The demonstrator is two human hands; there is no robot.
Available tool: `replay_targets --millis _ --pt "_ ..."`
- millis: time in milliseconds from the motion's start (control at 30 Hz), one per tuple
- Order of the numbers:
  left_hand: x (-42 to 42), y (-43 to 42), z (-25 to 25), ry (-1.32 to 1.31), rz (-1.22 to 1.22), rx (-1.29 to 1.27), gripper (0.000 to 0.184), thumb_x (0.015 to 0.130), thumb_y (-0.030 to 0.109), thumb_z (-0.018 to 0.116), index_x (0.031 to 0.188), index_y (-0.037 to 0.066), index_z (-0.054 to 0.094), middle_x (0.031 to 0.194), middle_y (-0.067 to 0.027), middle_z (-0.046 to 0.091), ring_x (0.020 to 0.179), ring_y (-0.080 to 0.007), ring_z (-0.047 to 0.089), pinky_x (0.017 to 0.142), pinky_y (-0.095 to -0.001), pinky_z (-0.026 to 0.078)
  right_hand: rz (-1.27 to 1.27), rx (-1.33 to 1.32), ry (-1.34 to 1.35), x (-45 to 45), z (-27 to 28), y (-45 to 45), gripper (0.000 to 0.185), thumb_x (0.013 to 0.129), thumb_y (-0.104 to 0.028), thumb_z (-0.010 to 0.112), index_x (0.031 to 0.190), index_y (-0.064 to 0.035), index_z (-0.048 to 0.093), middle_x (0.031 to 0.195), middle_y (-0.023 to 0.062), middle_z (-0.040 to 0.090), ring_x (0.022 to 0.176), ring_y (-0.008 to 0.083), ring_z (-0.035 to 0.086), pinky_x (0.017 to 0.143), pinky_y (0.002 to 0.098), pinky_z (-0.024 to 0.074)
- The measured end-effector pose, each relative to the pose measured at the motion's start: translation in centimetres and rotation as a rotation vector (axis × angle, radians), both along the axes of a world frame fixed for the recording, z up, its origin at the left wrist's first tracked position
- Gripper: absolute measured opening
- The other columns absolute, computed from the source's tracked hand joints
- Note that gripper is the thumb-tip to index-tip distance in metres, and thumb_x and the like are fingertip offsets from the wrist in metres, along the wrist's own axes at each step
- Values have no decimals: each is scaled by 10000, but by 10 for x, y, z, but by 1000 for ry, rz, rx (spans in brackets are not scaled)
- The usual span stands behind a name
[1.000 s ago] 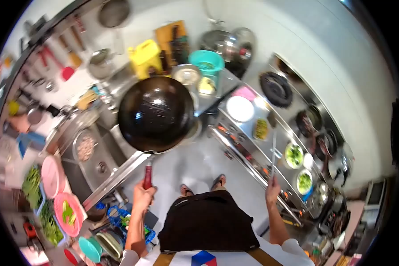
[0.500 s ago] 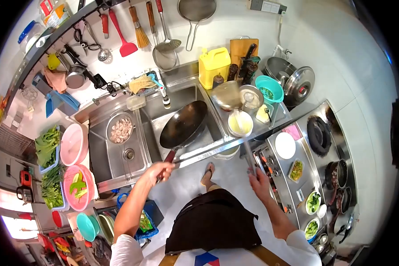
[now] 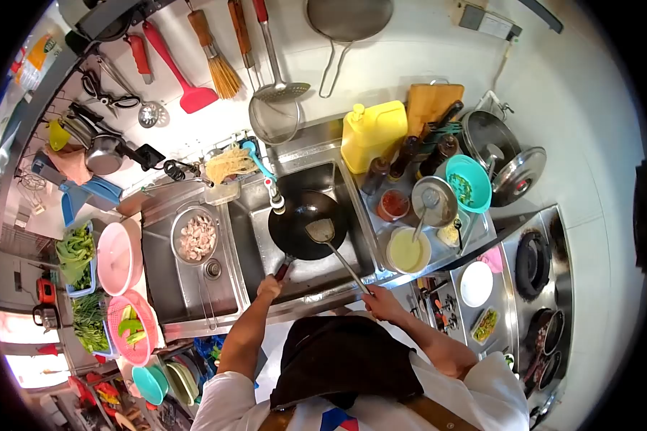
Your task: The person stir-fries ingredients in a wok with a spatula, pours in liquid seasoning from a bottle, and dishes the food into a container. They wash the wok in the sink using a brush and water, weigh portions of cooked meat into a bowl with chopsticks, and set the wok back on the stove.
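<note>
My left hand [image 3: 269, 289] is closed around the handle of a black wok [image 3: 287, 228], which sits low in the right sink basin [image 3: 246, 251]. In my right hand [image 3: 385, 304] is the long handle of a metal wok spatula [image 3: 320, 230]; its flat head is over the inside of the wok, though I cannot tell whether it touches. The white tap head [image 3: 277, 203] with a blue hose hangs at the wok's upper left edge. A strainer [image 3: 174, 241] holding pale meat pieces [image 3: 198, 238] rests in the left basin.
Right of the sink stand a yellow jug [image 3: 372, 136], a bowl of pale yellow liquid [image 3: 408, 253], a teal colander [image 3: 474, 167] and dark bottles. Pink basins [image 3: 117, 256] and greens are at the left. A stove [image 3: 532, 276] lies at the far right. Utensils hang on the wall.
The wok has gone from tilted up to lying lower in the basin. My right hand has swung the spatula left from over the right counter to the wok. The camera has moved closer.
</note>
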State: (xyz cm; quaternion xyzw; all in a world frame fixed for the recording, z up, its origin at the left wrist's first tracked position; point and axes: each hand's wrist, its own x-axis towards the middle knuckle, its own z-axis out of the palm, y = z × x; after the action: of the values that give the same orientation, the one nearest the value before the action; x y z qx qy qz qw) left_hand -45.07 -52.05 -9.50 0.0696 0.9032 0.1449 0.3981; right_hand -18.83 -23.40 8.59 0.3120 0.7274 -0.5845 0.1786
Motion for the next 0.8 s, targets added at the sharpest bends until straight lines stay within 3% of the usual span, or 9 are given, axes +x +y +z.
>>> replay_targets --millis 67,167,233,300,433,500,633,700,800 --pt "-5 -23 -31 221 -152 -29 374 821 334 704 1083 68 722 906 -145 737 835 -270 720 738 -392 546 -20 -53 -29 -18 -19 3 254 952 -255 579 962 -3 602 681 103 630 568 232 608 547 393 478" --pt "-44 -8 -14 455 -122 361 233 826 185 668 1020 61 702 931 -154 713 863 -291 697 759 -390 531 -58 -155 -57 -48 -31 2 257 969 -256 566 909 -7 573 648 85 595 463 192 544 433 369 428" --pt "-73 54 129 383 -37 631 151 812 -35 524 882 14 649 820 -184 660 775 -302 659 746 -377 515 -75 -212 -81 -68 -37 0 263 977 -256 561 898 -5 562 628 83 572 432 178 519 396 357 403" --pt "-111 94 176 468 -133 938 168 780 -96 489 852 -4 609 800 -160 638 757 -306 639 752 -371 505 -41 -198 -100 -90 -33 -5 258 979 -249 560 885 -9 547 599 67 527 413 172 493 377 350 384" --pt "-156 156 201 429 -541 1010 294 769 -129 477 1013 0 577 1020 -148 619 976 -273 627 854 -352 482 -69 -228 -126 -122 -60 -30 251 975 -250 563 877 -21 539 598 59 524 397 158 464 363 327 348" --pt "-160 166 200 281 -400 1159 345 783 -122 480 1079 21 581 1109 -122 609 1066 -250 599 892 -350 463 -91 -306 -102 -138 -64 -48 259 975 -250 550 863 -16 559 627 65 549 392 145 465 353 317 340" --pt "-140 118 159 234 -98 1162 326 821 -111 478 1098 23 585 912 -89 629 763 -190 604 707 -327 495 -196 -436 -103 -160 -80 -83 209 1005 -227 547 949 -26 525 657 66 538 455 141 456 399 340 358" --pt "-133 83 83 69 305 1063 251 898 -61 460 1103 7 587 843 -90 621 671 -159 567 617 -315 483 -226 -426 -114 -166 -94 -98 210 1011 -227 545 953 -26 526 678 67 546 478 139 465 409 340 362" --pt "-134 85 23 -329 835 817 206 976 18 443 1127 -20 577 905 -115 633 732 -192 609 617 -331 517 -287 -465 -222 -171 -94 -111 223 1014 -241 548 974 -22 528 674 62 548 488 147 470 414 344 359"
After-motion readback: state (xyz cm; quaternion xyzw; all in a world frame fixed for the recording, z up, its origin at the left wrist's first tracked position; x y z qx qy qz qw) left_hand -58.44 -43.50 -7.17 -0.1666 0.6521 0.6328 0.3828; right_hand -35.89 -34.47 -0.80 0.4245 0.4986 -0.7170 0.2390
